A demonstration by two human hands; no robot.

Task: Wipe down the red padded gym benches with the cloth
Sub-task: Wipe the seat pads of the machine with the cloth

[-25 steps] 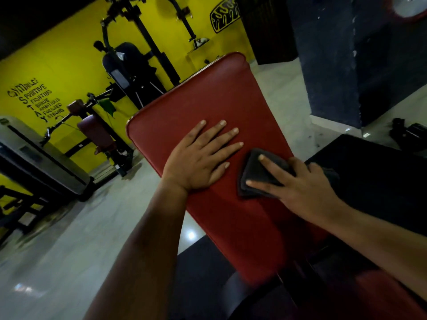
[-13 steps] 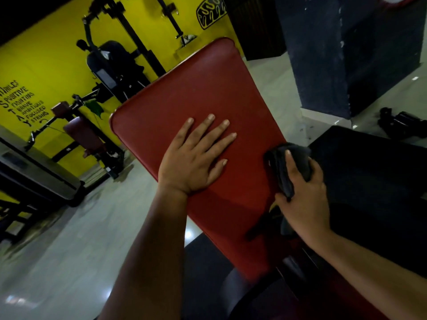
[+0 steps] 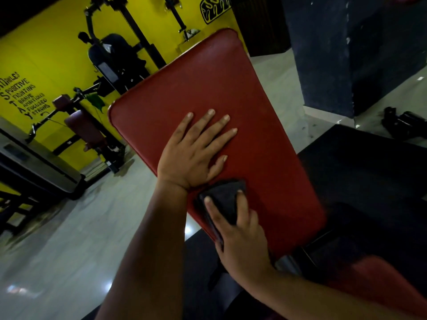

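Cloth swept back across the red bench.
My right hand [image 3: 240, 236] has dragged the dark cloth [image 3: 223, 199] from the right edge to just below my left hand [image 3: 191, 155], fingers pressing it flat; left grip stays splayed on the bench [image 3: 208, 84].

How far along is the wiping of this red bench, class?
Done: nothing shows for certain; the red pad bears no visible wipe marks. In hand: the right hand presses a dark cloth on the pad's lower left part, while the left hand rests flat above. Left: the second pad below.
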